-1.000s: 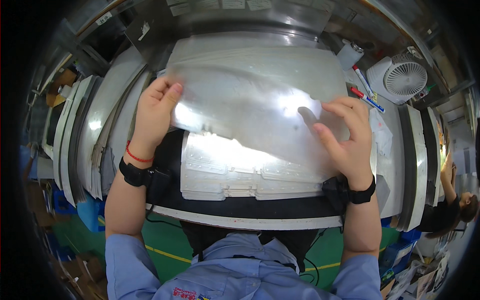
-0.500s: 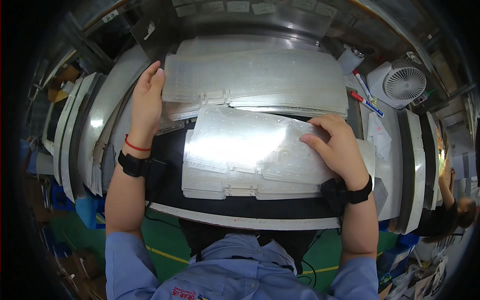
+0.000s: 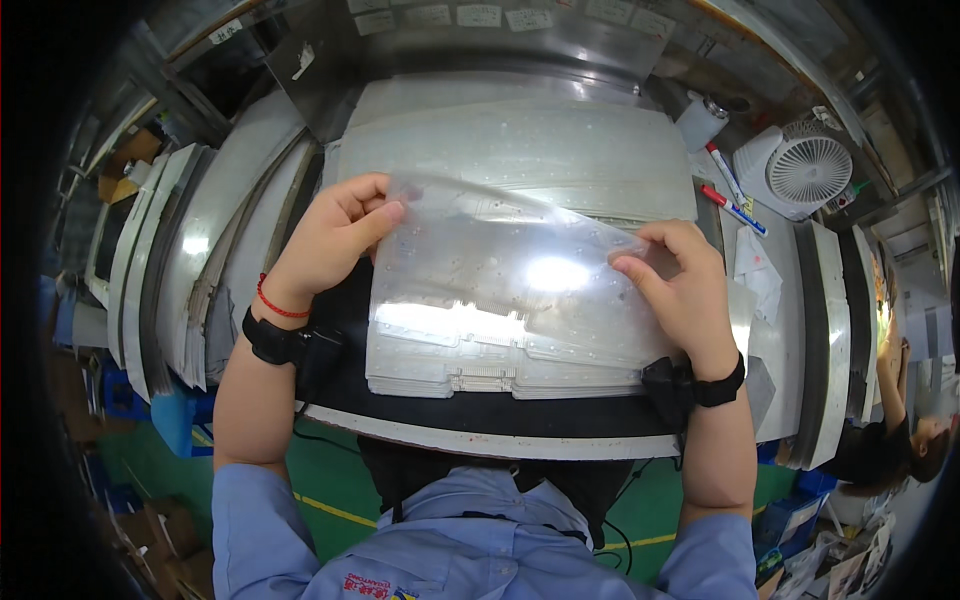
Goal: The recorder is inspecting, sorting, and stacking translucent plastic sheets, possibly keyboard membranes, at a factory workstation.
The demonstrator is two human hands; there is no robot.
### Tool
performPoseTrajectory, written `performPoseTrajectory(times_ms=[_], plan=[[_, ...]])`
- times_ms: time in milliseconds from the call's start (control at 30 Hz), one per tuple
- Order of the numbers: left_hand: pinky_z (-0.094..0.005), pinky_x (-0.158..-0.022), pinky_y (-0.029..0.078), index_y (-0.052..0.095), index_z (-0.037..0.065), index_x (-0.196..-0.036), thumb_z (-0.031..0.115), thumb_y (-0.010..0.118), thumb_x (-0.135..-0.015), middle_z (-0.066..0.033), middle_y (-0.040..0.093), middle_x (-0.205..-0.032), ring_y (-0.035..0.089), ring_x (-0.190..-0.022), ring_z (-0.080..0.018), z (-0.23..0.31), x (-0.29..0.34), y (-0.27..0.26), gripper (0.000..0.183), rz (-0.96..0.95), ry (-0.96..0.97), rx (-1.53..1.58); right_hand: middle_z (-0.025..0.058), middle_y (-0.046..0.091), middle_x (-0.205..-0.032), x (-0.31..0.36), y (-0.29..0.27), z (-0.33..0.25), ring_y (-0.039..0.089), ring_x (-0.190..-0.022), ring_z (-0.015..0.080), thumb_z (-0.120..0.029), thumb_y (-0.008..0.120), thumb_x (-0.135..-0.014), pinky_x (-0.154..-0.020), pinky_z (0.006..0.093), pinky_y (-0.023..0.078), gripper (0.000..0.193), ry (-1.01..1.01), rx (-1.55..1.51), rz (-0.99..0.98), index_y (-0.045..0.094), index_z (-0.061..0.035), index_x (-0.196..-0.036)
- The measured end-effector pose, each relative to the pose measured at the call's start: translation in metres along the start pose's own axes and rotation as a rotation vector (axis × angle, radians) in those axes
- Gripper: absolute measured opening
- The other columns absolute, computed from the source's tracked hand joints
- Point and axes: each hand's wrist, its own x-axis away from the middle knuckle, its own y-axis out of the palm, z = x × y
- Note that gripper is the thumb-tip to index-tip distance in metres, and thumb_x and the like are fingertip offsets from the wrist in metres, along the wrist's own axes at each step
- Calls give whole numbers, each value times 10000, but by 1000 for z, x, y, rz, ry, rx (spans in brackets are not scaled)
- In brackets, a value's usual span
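A clear plastic sheet (image 3: 490, 245) with a comb-like notched strip along its near edge is tilted up in front of me, its far edge raised. My left hand (image 3: 345, 235) pinches its far left corner between thumb and fingers. At the far right corner, my right hand (image 3: 680, 285) grips the same sheet, thumb on top. Beneath its near edge lies a stack of similar sheets (image 3: 420, 385) on the black mat. Farther back rests a larger pile of clear sheets (image 3: 510, 140), its front partly hidden by the raised sheet.
Right of the pile lie markers (image 3: 735, 210) and a white cloth (image 3: 757, 270), near a white fan (image 3: 805, 165) and a bottle (image 3: 703, 120). Curved panels (image 3: 190, 250) stand at the left, others (image 3: 825, 340) at the right. A co-worker (image 3: 890, 430) is at far right.
My left hand has moved right and nearer, from the back pile to the sheet's left corner, and closed on it. The sheet's far edge has risen.
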Motion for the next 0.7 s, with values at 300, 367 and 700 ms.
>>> performPoseTrajectory(times_ms=[300,367,700], plan=[[-252,-828,487,632,17,-1130,186,592,-1043,-29,653,-982,610,-887,-104,10,87,-106,194,629,185,39,152,667,-1125,1,-4,4,591,-1060,337,-167,796,-820,-945,391,457,328,-219,70,321,695,-39,-1104],[-240,-824,477,624,23,-1100,208,586,-1051,-22,626,-971,598,-897,-100,-8,148,-147,195,774,253,40,161,666,-1117,1,-1,4,593,-1065,347,-202,786,-831,-946,405,451,342,-138,29,188,693,-26,-1109],[-260,-838,480,642,-11,-1177,285,582,-1062,-55,666,-1018,616,-941,-116,-112,328,-227,323,1270,77,-30,176,662,-1080,10,10,13,592,-1068,376,-339,764,-836,-946,449,430,431,-15,75,-205,689,6,-1083]])
